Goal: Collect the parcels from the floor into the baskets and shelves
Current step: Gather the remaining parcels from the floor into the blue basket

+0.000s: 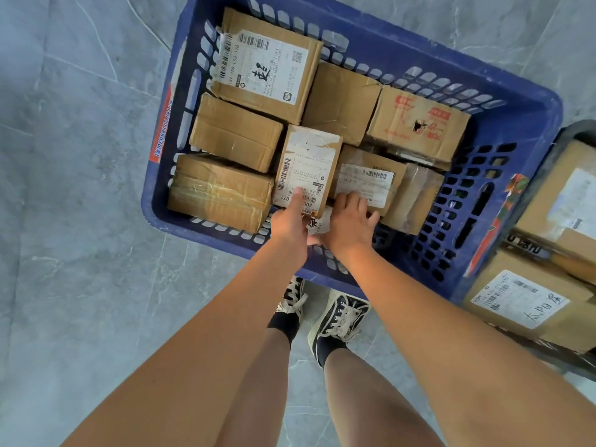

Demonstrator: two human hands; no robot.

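Nearest the camera, two bare forearms reach forward and down over a pair of laced black sneakers (338, 317) on the grey tiled floor (80, 221). Both arms converge at the near wall of a blue plastic basket (522, 201). The left hand (290, 221) lies with its thumb stretched flat on the label of a small white-labelled parcel (306, 169), its fingers tucked beneath the near end, holding it. The right hand (350, 225) rests palm down, fingers spread and curled over the near edge of a neighbouring labelled parcel (367, 182). Beyond them brown cardboard parcels fill the basket, the farthest a large labelled box (267, 66). At right, a second basket (574, 133) holds more parcels.
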